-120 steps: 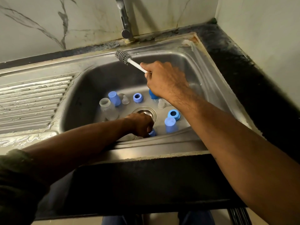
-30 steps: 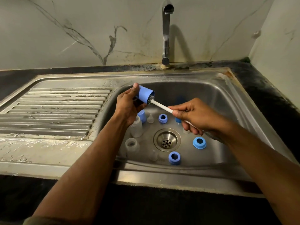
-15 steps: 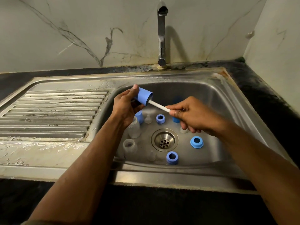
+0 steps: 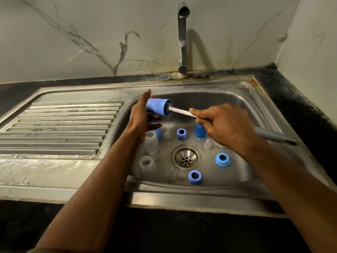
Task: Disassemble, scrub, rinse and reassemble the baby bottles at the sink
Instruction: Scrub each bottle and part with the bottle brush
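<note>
Stainless steel sink basin (image 4: 237, 110), near rim to far wall.

Basin floor, nearest: blue plastic screw ring (image 4: 195, 177); clear bottle body (image 4: 146, 164) lying beside it; round steel drain strainer (image 4: 186, 157); second blue ring (image 4: 222, 159). Farther: second clear bottle (image 4: 152, 142), clear silicone teat (image 4: 207, 144), third blue ring (image 4: 181, 133).

Above these, right hand (image 4: 226, 126) pinches the white brush handle (image 4: 182, 111); the grey grip end juts out behind the wrist.

Left hand (image 4: 141, 115) grips the blue cylindrical plastic cap (image 4: 157, 107), held sideways over the basin, thumb raised.

Change: bristles, withdrawn to the cap's mouth a second ago, then pushed deep, now show at the mouth again. Judged: scrubbing strokes under way; the floor parts remain unassembled.

Far: chrome tap (image 4: 182, 37), no water running.
</note>
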